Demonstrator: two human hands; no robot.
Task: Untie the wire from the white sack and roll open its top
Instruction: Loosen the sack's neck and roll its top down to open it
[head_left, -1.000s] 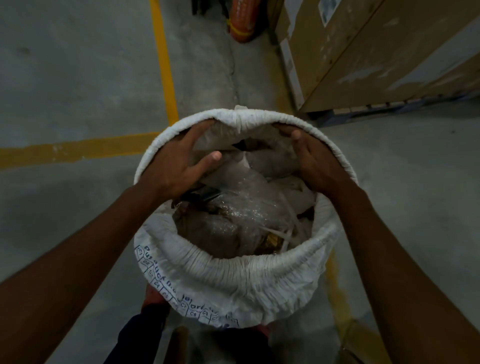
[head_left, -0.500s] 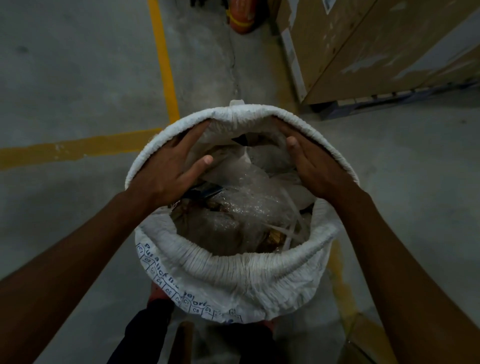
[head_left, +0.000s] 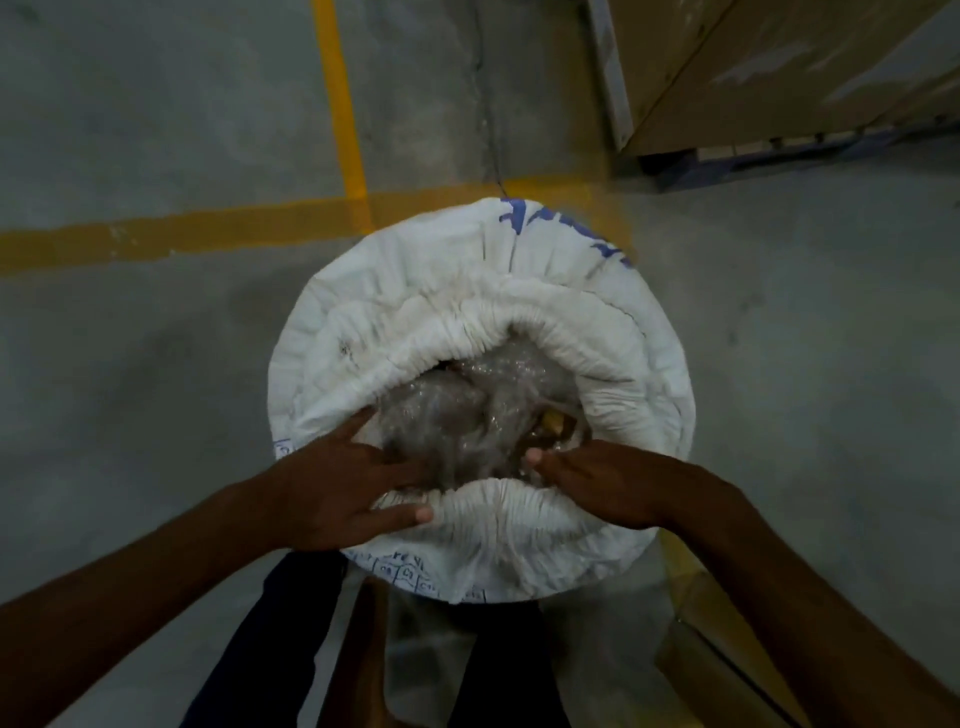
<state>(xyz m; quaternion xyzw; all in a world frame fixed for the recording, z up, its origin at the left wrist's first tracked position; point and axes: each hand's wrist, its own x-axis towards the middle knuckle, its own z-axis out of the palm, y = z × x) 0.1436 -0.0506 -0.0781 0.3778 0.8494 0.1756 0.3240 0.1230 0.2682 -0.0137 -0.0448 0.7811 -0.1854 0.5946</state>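
Note:
The white sack (head_left: 597, 358) stands on the concrete floor below me, its top rolled down into a thick gathered rim with blue print on the outside. Its mouth is open and shows crumpled clear plastic wrap (head_left: 467, 415) inside. My left hand (head_left: 343, 483) grips the near rim, fingers inside the mouth and thumb over the roll. My right hand (head_left: 608, 483) holds the near rim beside it, fingers curled over the edge. No wire is visible.
Yellow floor lines (head_left: 343, 104) cross behind the sack. Large cardboard boxes on a pallet (head_left: 779, 78) stand at the back right. A flat cardboard piece (head_left: 727, 649) lies at the near right. My dark trouser legs (head_left: 270, 639) are just below the sack.
Both hands have left the far rim and come to the near rim. The far rim sits lower and more rolled, and the view has shifted over the sack.

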